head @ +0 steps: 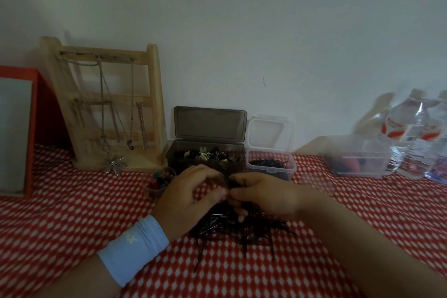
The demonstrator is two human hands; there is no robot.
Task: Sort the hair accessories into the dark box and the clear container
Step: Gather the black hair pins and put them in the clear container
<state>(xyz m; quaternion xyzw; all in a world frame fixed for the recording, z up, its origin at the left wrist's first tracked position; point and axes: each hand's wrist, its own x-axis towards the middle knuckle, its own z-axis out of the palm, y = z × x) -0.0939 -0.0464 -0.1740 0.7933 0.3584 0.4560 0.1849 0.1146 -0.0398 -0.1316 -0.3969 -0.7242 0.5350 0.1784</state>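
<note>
Left hand: fingers curled; hold unclear.
Right hand: pinches hairpins.
Advised: align pins, then drop into clear container beyond right hand.

- Dark box: smoky translucent plastic, smooth, dull sheen.
- Clear container: clear plastic, smooth and glossy.
- Hairpins: thin dark metal, a few glinted.
- Tablecloth: printed cloth, matt.
- Jewellery stand: pale bare wood, matt, grain faint.
- Necklaces: fine metal chain, dull grey.
- Leaf pendant: silvery metal, textured face.
- Wristband: pale blue cloth, soft and matt.
- Bottles: clear glossy plastic, ribbed.
</note>
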